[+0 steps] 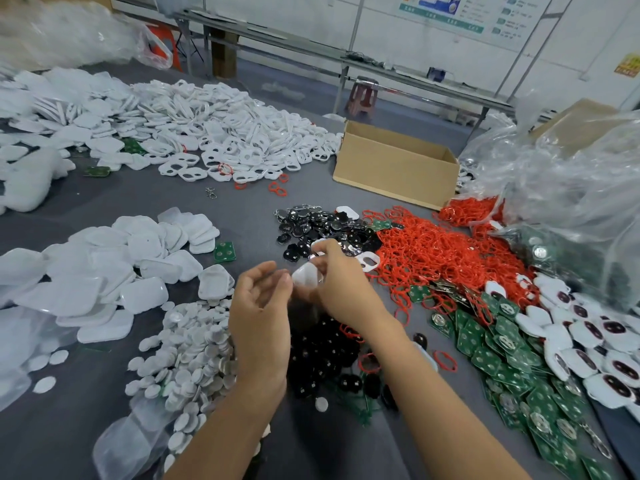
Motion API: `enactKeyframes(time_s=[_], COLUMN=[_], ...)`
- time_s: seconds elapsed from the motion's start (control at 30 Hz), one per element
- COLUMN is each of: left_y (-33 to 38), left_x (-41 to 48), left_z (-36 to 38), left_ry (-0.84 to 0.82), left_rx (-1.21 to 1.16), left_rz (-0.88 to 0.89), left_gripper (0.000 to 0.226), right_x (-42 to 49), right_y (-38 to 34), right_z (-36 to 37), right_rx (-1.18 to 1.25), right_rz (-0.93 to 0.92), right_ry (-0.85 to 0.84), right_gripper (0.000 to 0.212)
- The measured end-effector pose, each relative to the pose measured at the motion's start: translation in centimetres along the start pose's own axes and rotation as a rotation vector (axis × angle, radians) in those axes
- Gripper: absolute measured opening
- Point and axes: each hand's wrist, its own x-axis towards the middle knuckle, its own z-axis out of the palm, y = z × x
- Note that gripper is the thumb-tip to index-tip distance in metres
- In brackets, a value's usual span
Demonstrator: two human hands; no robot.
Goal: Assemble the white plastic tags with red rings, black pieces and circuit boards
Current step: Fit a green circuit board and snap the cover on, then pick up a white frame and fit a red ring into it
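Head cam: right hand (341, 289) pinches one white tag (306, 276) above table (138, 199) centre, fingers curled on it. Left hand (259, 306) is half open w/ loose fingers, nothing in it, tips just beside the tag. Can't tell which parts are already in this tag. Near right lies a batch of assembled tags (595, 344), so some work looks done. Big loose heaps remain: red rings (433, 251) at right, black pieces (322, 355) centre, circuit boards (502, 344) near right, white shells (104, 271) left. Most is prob. left to do.
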Motion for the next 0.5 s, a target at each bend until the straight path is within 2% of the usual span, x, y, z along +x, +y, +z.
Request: enactKeyframes(time_s=[0.1, 0.23, 0.3, 0.4, 0.47, 0.5], left_y=[0.1, 0.8, 1.9, 4.4, 5.6, 5.9], left_x=[-0.2, -0.1, 0.2, 1.1, 2.6, 3.5], left_z=[0.0, -0.2, -0.6, -1.9, -3.3, -4.1], left_ry=[-0.003, -0.013, -0.107, -0.272, -0.262, -0.244], left_rx=[0.091, 0.191, 0.300, 0.639, 0.933, 1.074], left_rz=[0.063, 0.112, 0.192, 0.426, 0.526, 0.520], left_gripper=[0.031, 0.042, 0.040, 0.026, 0.022, 0.025], right_x=[0.7, -0.4, -1.9, -4.6, -6.3, -7.0], right_y=[0.3, 0.1, 0.2, 1.2, 2.5, 3.1], right_z=[0.6, -0.4, -1.2, -2.5, -3.6, -4.1], right_rx=[-0.139, -0.123, -0.073, -0.019, -0.032, -0.048], right_rz=[0.022, -0.011, -0.047, -0.082, -0.099, -0.099], right_ry=[-0.076, -0.071, 0.001, 0.134, 0.217, 0.259], right_gripper=[0.091, 0.094, 0.082, 0.061, 0.045, 0.039])
